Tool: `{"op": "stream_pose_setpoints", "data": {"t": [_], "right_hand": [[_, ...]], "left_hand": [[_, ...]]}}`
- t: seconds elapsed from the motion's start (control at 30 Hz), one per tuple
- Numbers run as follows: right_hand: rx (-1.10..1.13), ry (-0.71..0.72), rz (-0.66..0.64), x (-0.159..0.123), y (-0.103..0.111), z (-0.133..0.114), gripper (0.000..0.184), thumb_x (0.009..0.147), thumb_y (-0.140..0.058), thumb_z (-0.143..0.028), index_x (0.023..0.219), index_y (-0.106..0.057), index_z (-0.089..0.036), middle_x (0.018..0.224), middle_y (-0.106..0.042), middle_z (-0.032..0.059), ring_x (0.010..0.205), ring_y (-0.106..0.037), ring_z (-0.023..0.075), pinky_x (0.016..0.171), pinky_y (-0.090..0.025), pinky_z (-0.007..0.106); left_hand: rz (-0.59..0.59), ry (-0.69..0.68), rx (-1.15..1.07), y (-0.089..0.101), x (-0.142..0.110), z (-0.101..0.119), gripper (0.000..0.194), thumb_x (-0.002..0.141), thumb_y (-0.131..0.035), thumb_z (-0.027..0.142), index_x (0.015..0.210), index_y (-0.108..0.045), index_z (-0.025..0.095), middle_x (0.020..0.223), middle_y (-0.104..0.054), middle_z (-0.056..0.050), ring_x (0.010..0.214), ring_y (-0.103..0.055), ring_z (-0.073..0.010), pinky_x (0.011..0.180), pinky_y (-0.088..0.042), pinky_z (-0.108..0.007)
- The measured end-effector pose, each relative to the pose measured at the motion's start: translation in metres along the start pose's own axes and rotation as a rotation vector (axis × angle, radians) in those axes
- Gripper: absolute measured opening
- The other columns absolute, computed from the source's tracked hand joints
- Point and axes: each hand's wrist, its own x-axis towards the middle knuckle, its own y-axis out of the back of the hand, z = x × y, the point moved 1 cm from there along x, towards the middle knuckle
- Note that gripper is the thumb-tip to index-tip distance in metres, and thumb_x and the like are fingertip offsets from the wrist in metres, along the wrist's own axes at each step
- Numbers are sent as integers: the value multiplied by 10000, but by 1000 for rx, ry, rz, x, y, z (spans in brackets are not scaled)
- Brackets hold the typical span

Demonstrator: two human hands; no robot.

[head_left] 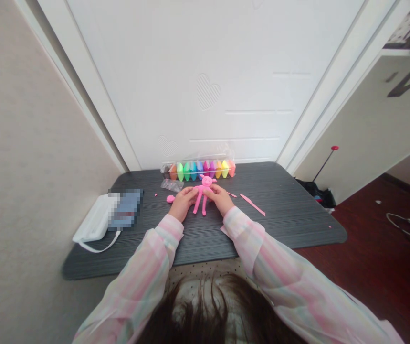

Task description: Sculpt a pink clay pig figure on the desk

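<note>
A pink clay figure (pixel 205 191) with a round head, two ears and two long legs is held between my hands above the dark tabletop. My left hand (pixel 183 202) has its fingers closed on the figure's left side. On the other side, my right hand (pixel 220 198) pinches the figure near its arm. A lump of pink clay (pixel 170 198) lies just left of my left hand. Right of my right hand rests a flat pink modelling knife (pixel 252 204), and a thin pink tool (pixel 232 194) sticks out beside my fingers.
Behind the figure stands a clear pack of coloured clay (pixel 199 170) with a small clear wrapper (pixel 172 185) in front. On the left of the dark table (pixel 290 215) lie a white power bank (pixel 97 217) with a cable and a blurred-out blue item (pixel 126 209).
</note>
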Motion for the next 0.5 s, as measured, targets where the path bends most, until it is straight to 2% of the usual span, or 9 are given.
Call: {"op": "stream_pose_setpoints", "data": {"t": [0.33, 0.5], "right_hand": [[2, -17, -25, 2, 1, 4, 278, 579, -664, -375, 782, -638, -188, 764, -641, -4, 737, -553, 156, 717, -412, 307], [-5, -22, -24, 2, 1, 4, 274, 588, -658, -370, 788, -639, -183, 758, -637, -4, 726, -548, 150, 707, -409, 302]], "left_hand": [[19, -40, 75, 7, 7, -12, 212, 825, -509, 285, 949, -552, 118, 900, -584, -38, 756, -570, -126, 663, -495, -306], [15, -53, 78, 7, 6, -11, 224, 829, -503, 291, 968, -546, 121, 915, -582, -42, 763, -571, -128, 665, -497, -308]]}}
